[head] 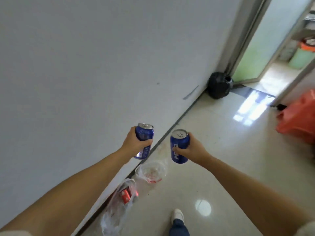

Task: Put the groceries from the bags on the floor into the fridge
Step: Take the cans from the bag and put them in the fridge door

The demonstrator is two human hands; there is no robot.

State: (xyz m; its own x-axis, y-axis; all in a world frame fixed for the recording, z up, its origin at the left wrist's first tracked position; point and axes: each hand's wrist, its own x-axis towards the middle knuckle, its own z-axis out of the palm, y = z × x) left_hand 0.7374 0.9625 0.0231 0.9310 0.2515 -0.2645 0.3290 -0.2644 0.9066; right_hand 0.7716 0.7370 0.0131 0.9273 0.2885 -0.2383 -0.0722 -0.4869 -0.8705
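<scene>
two blue pepsi cans, left can and right can, held upright above clear bags.

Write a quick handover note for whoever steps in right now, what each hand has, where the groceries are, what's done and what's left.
Left hand: gripping a blue Pepsi can.
Right hand: gripping a second blue can. Both upright, tabs unopened.
On the floor by the wall: a clear plastic bag, and another clear bag with a red can inside. An orange bag sits to the right.
Done: two cans lifted.
Left: carry them to the fridge, which is not in view, then fetch the red can and check the orange bag.
</scene>
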